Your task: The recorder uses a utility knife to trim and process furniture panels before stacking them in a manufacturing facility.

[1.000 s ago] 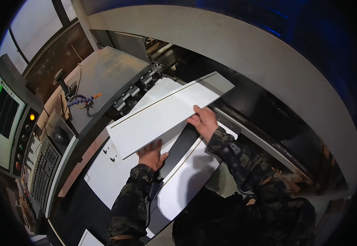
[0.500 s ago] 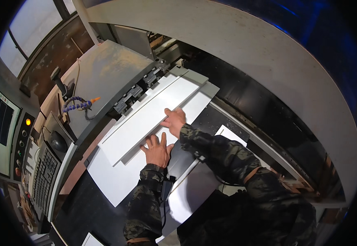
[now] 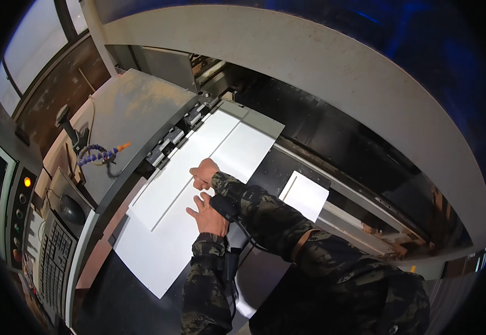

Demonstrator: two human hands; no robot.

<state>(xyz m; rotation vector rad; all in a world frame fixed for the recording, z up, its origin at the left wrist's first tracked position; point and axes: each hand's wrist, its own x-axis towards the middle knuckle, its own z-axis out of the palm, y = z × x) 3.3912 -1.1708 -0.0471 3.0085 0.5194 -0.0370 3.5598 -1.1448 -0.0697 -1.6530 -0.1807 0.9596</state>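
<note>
Head view: I have both hands close together over a narrow white panel (image 3: 184,167) lying on a larger white panel (image 3: 165,251)

From my end, the left hand (image 3: 210,216) has its fingers spread over the larger panel, just beside the right hand (image 3: 204,172), which is curled at the narrow panel's edge, though I cannot tell whether it pinches it; grey clamps (image 3: 175,135) line the panels' far-left side, a small white panel (image 3: 305,196) sits apart to the right, and a keyboard (image 3: 57,265) and mouse (image 3: 71,207) stand at left
</note>
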